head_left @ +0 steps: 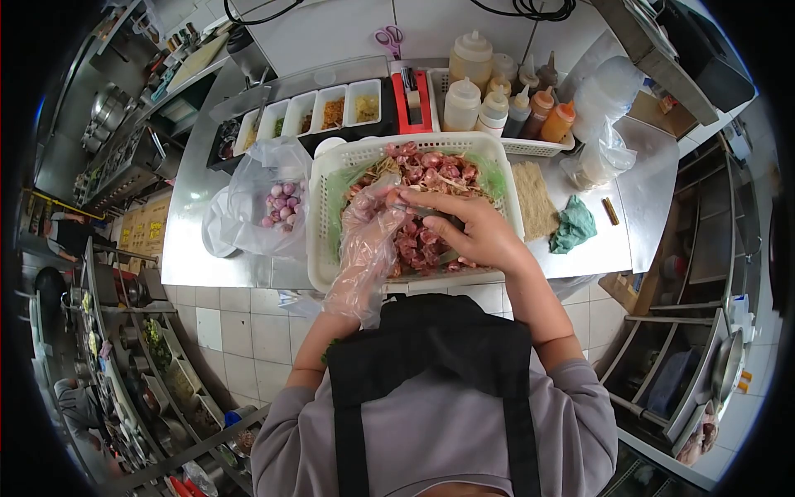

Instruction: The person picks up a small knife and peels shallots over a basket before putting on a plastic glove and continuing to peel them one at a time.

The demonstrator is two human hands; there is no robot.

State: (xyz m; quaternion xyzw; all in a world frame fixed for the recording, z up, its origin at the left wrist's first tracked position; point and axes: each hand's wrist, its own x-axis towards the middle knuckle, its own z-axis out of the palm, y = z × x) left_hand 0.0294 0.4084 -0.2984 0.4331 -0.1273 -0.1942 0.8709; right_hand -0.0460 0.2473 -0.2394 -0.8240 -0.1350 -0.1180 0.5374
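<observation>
A white plastic basket (319, 248) lined with green netting holds many reddish shallots (435, 170). Over its middle, my left hand (373, 224), in a clear plastic glove, has its fingers closed on a small shallot. My bare right hand (464, 224) meets it there, thumb and fingers closed around a small dark-bladed tool that is mostly hidden by the fingers. Left of the basket, peeled purple shallots (282, 205) lie in a clear plastic bag (248, 178).
Behind the basket stand white trays of chopped food (331, 112), a red-framed tool (414, 99) and squeeze bottles (462, 103). To the right lie a brown mat (536, 199), a green cloth (574, 225) and a bagged container (598, 153). Shelves flank the table.
</observation>
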